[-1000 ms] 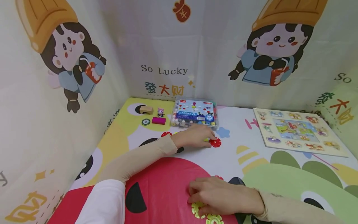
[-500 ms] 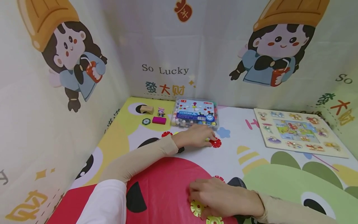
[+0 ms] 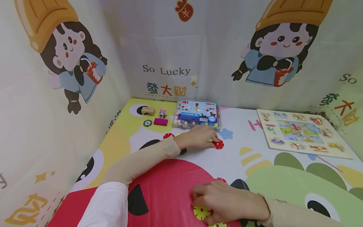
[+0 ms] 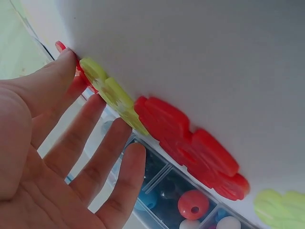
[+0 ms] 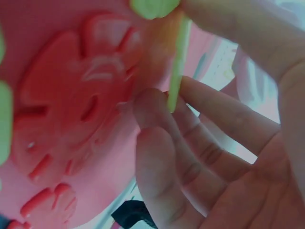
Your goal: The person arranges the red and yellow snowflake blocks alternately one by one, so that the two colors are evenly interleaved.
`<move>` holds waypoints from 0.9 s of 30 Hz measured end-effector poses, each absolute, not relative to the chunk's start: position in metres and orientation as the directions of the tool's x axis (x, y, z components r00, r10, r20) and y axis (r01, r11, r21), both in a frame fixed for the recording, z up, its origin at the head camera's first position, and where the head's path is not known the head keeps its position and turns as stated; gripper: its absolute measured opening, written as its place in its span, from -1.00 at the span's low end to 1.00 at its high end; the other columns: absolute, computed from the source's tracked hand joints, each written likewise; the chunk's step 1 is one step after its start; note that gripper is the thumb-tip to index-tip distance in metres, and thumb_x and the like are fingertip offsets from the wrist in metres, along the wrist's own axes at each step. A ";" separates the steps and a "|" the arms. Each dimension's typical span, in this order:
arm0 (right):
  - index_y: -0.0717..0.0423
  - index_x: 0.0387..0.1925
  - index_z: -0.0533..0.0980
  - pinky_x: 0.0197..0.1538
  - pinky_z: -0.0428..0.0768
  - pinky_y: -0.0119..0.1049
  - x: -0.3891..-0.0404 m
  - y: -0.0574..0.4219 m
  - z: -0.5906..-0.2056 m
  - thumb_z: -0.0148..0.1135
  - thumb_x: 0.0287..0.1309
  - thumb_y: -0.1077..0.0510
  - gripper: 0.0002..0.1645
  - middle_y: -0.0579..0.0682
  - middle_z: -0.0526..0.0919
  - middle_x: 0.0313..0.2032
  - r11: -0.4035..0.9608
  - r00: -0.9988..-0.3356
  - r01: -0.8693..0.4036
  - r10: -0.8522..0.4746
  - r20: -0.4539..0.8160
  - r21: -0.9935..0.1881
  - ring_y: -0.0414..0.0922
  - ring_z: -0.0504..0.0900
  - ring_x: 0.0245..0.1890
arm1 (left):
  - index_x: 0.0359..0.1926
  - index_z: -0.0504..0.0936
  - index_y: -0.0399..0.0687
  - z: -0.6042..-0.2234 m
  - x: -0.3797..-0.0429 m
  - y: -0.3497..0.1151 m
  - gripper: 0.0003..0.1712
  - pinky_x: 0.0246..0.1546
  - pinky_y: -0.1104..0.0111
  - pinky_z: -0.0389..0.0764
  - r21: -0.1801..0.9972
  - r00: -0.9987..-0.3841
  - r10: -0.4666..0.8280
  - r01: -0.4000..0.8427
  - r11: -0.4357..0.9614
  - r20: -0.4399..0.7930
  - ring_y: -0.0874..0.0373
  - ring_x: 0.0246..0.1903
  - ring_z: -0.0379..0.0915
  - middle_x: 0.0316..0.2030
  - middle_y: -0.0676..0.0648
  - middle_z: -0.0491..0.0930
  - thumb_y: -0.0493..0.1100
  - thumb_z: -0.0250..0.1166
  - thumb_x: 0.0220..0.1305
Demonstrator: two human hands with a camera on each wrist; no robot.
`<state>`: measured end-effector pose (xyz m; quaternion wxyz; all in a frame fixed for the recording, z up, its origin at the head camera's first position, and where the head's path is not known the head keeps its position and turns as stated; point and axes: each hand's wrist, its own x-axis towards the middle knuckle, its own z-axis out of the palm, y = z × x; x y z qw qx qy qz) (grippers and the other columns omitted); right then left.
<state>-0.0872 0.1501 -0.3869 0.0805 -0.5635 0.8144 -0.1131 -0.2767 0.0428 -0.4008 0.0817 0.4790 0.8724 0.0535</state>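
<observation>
In the head view, my left hand (image 3: 199,137) reaches to the far middle of the table, thumb and index finger on a red notched snowflake disc (image 3: 218,144). The left wrist view has the other fingers spread beside a row of discs, among them a yellow-green disc (image 4: 97,71) and a red disc (image 4: 167,124). Nearer the front, my right hand (image 3: 224,200) pinches a yellow-green snowflake disc (image 3: 201,213), seen edge-on in the right wrist view between thumb and fingers. Red discs (image 5: 71,95) lie on the cloth beside the right fingers. Part of the row is hidden behind the left hand.
Behind the left hand stands a clear bead box (image 3: 197,115). A wooden block (image 3: 148,111), small figurine (image 3: 162,113), magenta block (image 3: 160,122) and round chip (image 3: 147,123) sit at the far left. A wooden puzzle board (image 3: 303,134) lies at the right.
The yellow-green disc at my right hand has tilted up and shows more of its face, the right fingers shifting slightly. My left hand stays at the red disc.
</observation>
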 end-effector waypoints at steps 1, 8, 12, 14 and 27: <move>-0.29 -0.22 0.57 -0.46 0.27 -0.70 -0.089 0.151 -0.387 0.32 0.01 -0.22 -0.71 -0.34 0.49 -0.27 0.349 -0.361 -0.894 -0.932 -0.009 -0.282 -0.54 0.35 -0.38 | 0.13 0.56 0.39 -0.401 -0.276 0.043 -0.58 0.10 0.22 0.46 0.172 -0.528 0.844 0.827 0.536 -0.092 0.26 0.18 0.36 0.12 0.18 0.54 0.12 0.25 0.22; -0.30 -0.19 0.62 -0.36 0.45 -0.55 -0.119 0.177 -0.377 0.41 -0.14 -0.19 -0.62 -0.33 0.58 -0.25 0.555 -0.577 -0.763 -0.816 -0.038 -0.333 -0.47 0.47 -0.38 | 0.12 0.57 0.38 -0.396 -0.274 0.044 -0.59 0.10 0.21 0.46 0.164 -0.534 0.840 0.824 0.542 -0.093 0.26 0.17 0.37 0.12 0.18 0.55 0.10 0.27 0.21; -0.22 -0.23 0.66 -0.38 0.46 -0.50 -0.154 0.213 -0.372 0.48 -0.20 -0.11 -0.62 -0.31 0.60 -0.28 0.682 -0.725 -0.652 -0.688 0.011 -0.330 -0.38 0.48 -0.44 | 0.11 0.57 0.37 -0.396 -0.273 0.045 -0.59 0.07 0.23 0.49 0.152 -0.534 0.840 0.826 0.543 -0.099 0.26 0.15 0.40 0.11 0.18 0.55 0.10 0.28 0.21; -0.16 -0.22 0.67 -0.39 0.48 -0.50 -0.172 0.233 -0.373 0.52 -0.22 -0.09 -0.59 -0.27 0.62 -0.29 0.728 -0.779 -0.602 -0.626 0.039 -0.328 -0.36 0.49 -0.46 | 0.11 0.57 0.37 -0.396 -0.274 0.045 -0.59 0.06 0.24 0.49 0.148 -0.527 0.843 0.830 0.537 -0.103 0.26 0.14 0.41 0.11 0.18 0.56 0.10 0.27 0.21; 0.05 -0.18 0.70 -0.34 0.54 -0.40 -0.215 0.273 -0.395 0.50 -0.14 -0.06 -0.56 -0.03 0.69 -0.22 0.823 -0.865 -0.499 -0.494 0.090 -0.273 -0.18 0.59 -0.33 | 0.12 0.57 0.34 -0.394 -0.274 0.043 -0.58 0.09 0.23 0.48 0.165 -0.521 0.848 0.832 0.530 -0.097 0.24 0.16 0.40 0.13 0.17 0.55 0.09 0.27 0.21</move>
